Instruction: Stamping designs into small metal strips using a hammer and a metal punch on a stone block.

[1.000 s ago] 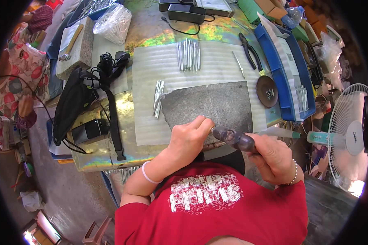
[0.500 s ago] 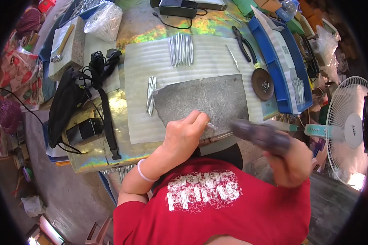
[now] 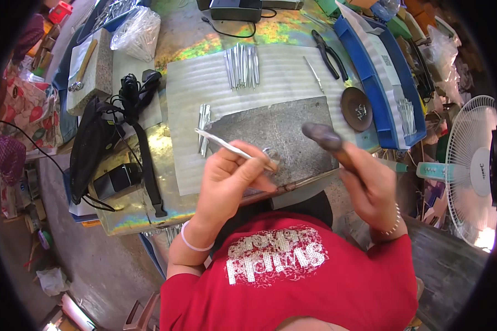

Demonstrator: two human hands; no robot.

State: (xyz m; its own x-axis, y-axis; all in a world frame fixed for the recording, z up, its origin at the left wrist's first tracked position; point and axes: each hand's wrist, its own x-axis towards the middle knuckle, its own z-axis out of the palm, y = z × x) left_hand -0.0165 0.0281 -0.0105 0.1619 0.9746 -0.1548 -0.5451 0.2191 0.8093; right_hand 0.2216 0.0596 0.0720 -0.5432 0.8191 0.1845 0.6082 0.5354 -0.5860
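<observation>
Left hand [image 3: 232, 176] had a thin silver metal rod [image 3: 221, 142] pinched in its fingers, tilted, above the left part of the flat dark-grey slab [image 3: 287, 124]. Right hand [image 3: 373, 179] was wrapped round the handle of a dark, round-headed hammer [image 3: 326, 137], head over the slab's right part. A row of silver metal rods [image 3: 241, 67] lay beyond the slab; a round brown dish [image 3: 348, 110] sat just right of it.

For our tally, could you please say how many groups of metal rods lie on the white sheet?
2: the larger group beyond the grey slab, the smaller group left of the slab.
</observation>
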